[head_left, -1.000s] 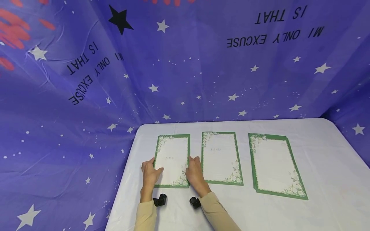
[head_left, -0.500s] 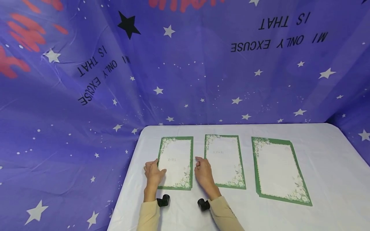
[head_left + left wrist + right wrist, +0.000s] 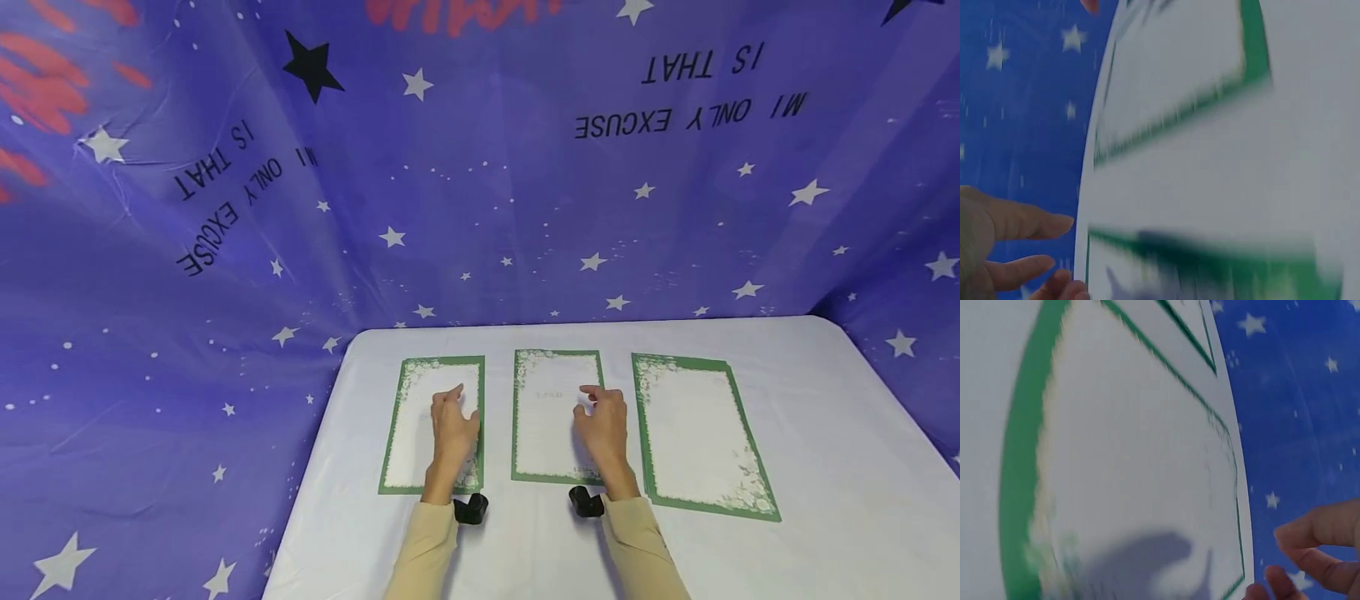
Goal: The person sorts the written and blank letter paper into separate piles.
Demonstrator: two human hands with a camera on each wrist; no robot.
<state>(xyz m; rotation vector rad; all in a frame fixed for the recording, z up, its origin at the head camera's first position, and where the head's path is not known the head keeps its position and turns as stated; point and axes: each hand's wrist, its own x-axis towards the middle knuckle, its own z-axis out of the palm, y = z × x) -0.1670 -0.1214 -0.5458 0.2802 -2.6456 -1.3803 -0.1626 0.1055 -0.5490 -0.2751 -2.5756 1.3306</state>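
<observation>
My left hand (image 3: 453,429) hovers over the right side of the left sheet of paper (image 3: 412,442), which has a green floral border and partly covered faint writing. Over the right edge of the middle sheet (image 3: 546,437) is my right hand (image 3: 606,425); faint writing shows on that sheet too. Both hands hold nothing, with fingers loosely bent. A blurred sheet lies near the left hand's fingers (image 3: 1029,222) in the left wrist view. In the right wrist view, the right hand's fingers (image 3: 1325,528) are apart from the paper, and a hand shadow falls across a bordered sheet (image 3: 1129,444).
On the right lies a stack of similar bordered sheets (image 3: 697,442), its edges slightly uneven. A white cloth covers the table (image 3: 817,417). Purple star-printed fabric (image 3: 525,208) rises behind and to the left. Black wrist cameras (image 3: 471,509) sit at both wrists.
Both hands have left the left sheet's sides and moved right: the left hand over that sheet, the right hand across the middle sheet. The sheets keep their places; the head view shifts slightly.
</observation>
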